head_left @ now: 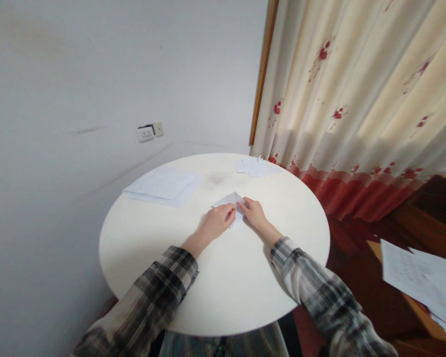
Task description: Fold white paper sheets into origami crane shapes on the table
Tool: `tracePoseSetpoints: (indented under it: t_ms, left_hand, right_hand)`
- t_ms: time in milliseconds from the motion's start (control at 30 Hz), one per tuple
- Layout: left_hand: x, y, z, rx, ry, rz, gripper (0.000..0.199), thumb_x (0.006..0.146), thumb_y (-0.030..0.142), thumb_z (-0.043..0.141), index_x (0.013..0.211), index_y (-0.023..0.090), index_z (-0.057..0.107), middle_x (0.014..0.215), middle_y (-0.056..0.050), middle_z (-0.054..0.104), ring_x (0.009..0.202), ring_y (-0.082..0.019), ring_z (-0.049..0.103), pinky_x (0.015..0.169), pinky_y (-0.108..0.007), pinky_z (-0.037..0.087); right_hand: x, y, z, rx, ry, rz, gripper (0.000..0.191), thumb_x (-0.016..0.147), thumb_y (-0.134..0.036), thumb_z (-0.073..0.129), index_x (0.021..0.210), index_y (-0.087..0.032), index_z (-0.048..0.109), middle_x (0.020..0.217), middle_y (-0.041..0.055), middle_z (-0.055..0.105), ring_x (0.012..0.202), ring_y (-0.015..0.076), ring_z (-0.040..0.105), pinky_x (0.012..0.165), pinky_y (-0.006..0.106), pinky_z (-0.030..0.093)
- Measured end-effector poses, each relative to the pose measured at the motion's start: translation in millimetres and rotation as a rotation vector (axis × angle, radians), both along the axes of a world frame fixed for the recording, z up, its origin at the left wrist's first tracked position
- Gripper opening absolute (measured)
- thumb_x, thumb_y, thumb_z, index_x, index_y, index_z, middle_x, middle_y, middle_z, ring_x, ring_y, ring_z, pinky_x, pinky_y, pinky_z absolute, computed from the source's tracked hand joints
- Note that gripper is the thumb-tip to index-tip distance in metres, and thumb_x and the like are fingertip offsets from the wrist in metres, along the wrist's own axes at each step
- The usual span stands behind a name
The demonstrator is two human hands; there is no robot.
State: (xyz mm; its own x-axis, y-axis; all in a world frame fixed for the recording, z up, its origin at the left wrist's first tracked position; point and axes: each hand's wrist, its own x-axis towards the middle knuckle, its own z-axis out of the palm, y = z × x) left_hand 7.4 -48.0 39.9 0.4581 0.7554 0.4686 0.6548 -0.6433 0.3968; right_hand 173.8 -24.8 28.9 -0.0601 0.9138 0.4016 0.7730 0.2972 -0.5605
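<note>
A small piece of folded white paper (pixel 235 197) lies on the round white table (pixel 223 277), with a pointed corner toward the far side. My left hand (pixel 216 220) is at its left edge, fingers curled in a pinch over the near part. From the right, my right hand (pixel 254 213) grips the same paper, thumb and fingers on its right edge. Both hands hide part of the folds.
A stack of white sheets (pixel 161 183) rests at the table's back left. Smaller paper pieces (pixel 254 167) lie at the back right. Beyond are a wall socket (pixel 145 134) and a flowered curtain (pixel 342 99). Written papers (pixel 419 277) lie on a brown surface at right.
</note>
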Motion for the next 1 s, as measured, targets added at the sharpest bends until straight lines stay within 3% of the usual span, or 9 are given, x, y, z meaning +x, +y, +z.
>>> tracePoseSetpoints:
  t_ms: [167,267,467,767,1000]
  left_hand:
    - [0,15,-14.5,-0.082,0.018,-0.112,0.03,0.081,0.022,0.047,0.11,0.02,0.057,0.115,-0.006,0.06,0.106,-0.019,0.054,0.095,-0.033,0.037]
    - [0,18,-17.5,-0.088,0.103,-0.096,0.03,0.083,0.022,0.044,0.108,0.018,0.059,0.111,-0.009,0.062,0.103,-0.021,0.056,0.093,-0.035,0.04]
    - [4,18,-15.7,-0.013,0.166,-0.036,0.032,0.082,0.021,0.043,0.111,0.015,0.057,0.112,-0.011,0.061,0.108,-0.024,0.052,0.096,-0.038,0.036]
    - [5,29,-12.6,0.084,0.2,0.038,0.036,0.079,0.016,0.046,0.115,0.016,0.054,0.115,-0.011,0.058,0.108,-0.025,0.049,0.095,-0.04,0.035]
    - [6,28,-12.7,-0.001,0.137,0.044,0.029,0.081,0.016,0.042,0.101,0.018,0.062,0.109,-0.009,0.061,0.105,-0.022,0.052,0.095,-0.036,0.036]
  right_hand:
    - [-1,-3,1.6,0.02,0.081,0.093,0.012,0.078,-0.025,0.051,0.075,-0.021,0.062,0.07,0.0005,0.066,0.065,0.015,0.057,0.061,0.023,0.039]
    - [-3,-4,1.3,0.053,0.14,0.145,0.015,0.073,-0.014,0.052,0.077,-0.023,0.062,0.077,-0.001,0.067,0.073,0.0152,0.06,0.07,0.024,0.042]
    - [-4,-4,2.2,0.116,0.201,0.133,0.02,0.068,-0.009,0.051,0.079,-0.022,0.062,0.086,0.0007,0.067,0.083,0.0168,0.059,0.079,0.029,0.043]
    - [-9,-15,11.2,0.251,0.318,0.037,0.014,0.075,-0.019,0.049,0.083,-0.021,0.061,0.088,0.0027,0.065,0.088,0.017,0.057,0.085,0.03,0.041]
    - [-8,-16,13.6,0.263,0.368,0.035,0.016,0.075,-0.02,0.048,0.087,-0.02,0.058,0.093,0.0044,0.064,0.091,0.0177,0.055,0.085,0.032,0.041]
